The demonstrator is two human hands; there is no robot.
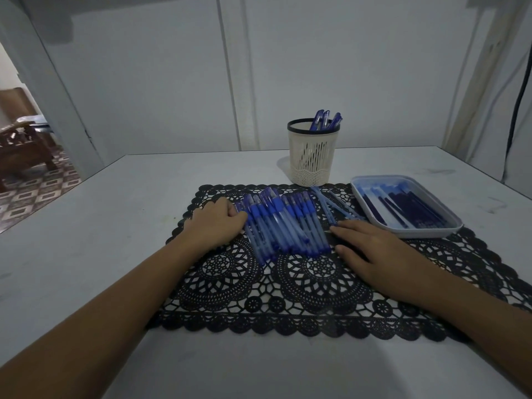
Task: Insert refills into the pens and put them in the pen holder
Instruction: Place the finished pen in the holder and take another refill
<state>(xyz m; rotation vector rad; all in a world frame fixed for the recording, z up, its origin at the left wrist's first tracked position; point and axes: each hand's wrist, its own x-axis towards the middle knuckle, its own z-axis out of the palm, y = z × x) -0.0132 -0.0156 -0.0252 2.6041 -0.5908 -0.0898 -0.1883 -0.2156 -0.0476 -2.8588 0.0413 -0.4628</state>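
A heap of blue pens (283, 223) lies on a black lace mat (311, 286). My left hand (214, 223) rests at the heap's left side, fingertips touching the outer pens. My right hand (377, 254) lies flat on the mat at the heap's right, fingers spread, holding nothing. A few thin pale refills (331, 207) lie loose between the heap and a grey tray (431, 233) that holds several dark blue refills (403, 207). Behind the mat stands a cream mesh pen holder (313, 155) with three pens (325, 120) upright in it.
The white table (86, 254) ends at the left beside an open doorway with a wooden chair (20, 142). A wall rises right behind the table. A black cable (518, 96) hangs at the far right.
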